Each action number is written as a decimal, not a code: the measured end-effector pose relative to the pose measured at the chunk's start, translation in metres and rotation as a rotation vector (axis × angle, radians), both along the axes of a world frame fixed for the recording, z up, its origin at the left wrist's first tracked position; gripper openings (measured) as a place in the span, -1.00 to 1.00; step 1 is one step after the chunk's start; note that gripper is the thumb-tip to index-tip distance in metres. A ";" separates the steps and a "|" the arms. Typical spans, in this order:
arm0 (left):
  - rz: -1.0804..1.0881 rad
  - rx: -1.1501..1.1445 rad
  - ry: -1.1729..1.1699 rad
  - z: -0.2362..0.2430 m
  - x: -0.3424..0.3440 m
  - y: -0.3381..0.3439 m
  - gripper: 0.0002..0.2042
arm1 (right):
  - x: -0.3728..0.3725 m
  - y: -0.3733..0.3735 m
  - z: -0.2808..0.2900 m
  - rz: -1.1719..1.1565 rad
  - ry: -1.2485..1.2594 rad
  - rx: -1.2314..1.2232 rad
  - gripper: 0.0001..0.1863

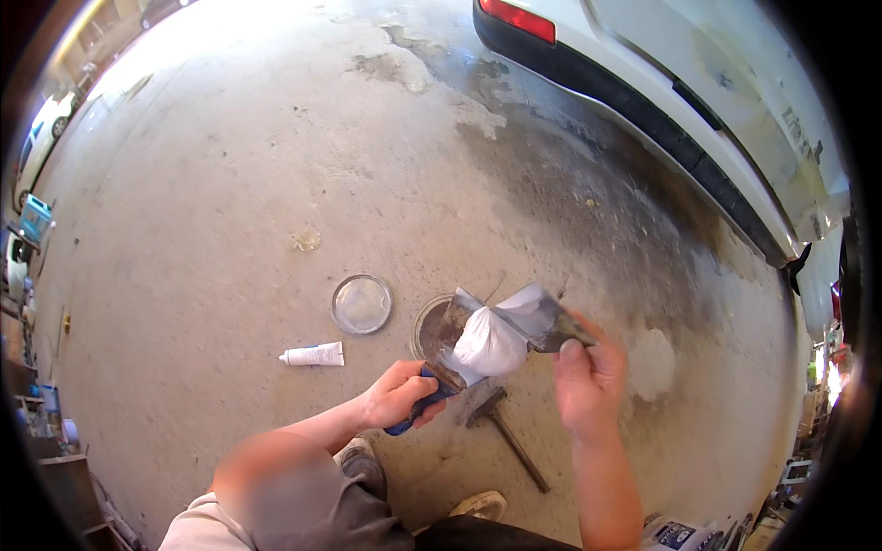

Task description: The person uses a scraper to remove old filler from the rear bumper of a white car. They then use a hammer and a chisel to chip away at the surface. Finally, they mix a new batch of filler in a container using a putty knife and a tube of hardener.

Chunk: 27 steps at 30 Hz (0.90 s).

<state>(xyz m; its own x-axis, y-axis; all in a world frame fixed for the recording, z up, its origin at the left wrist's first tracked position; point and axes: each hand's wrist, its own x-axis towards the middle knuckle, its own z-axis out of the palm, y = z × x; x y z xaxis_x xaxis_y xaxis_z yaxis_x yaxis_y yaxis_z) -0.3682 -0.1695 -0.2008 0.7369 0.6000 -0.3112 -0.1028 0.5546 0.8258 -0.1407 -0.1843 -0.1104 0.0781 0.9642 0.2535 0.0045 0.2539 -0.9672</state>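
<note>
My left hand (401,395) grips the blue handle of a wide putty knife (443,375), with a thick white lump of paste (487,347) on its blade. My right hand (588,376) holds a second flat metal spreader (542,312) by thumb and fingers, its blade against the lump. Behind them is an open round can (423,326), partly hidden by the blades. A round metal lid (360,303) and a white tube (312,354) lie on the floor to the left. A hammer (505,436) lies below the blades.
A white vehicle's rear bumper (643,119) runs along the upper right. The concrete floor (230,202) has dark stains and pale patches. Cars (46,133) and assorted items line the left edge, with more clutter at the right. My feet (478,505) show at the bottom.
</note>
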 end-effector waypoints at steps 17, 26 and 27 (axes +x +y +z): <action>0.332 1.009 0.232 0.028 0.007 0.003 -0.51 | 0.016 -0.011 -0.014 0.041 -0.291 -0.553 -0.76; 0.437 1.762 0.262 0.002 0.008 0.018 -0.40 | -0.014 -0.016 -0.004 0.148 0.670 -0.582 -0.77; 0.465 1.736 0.270 -0.001 0.008 0.017 -0.42 | -0.014 -0.016 0.001 0.138 0.668 -0.567 -0.77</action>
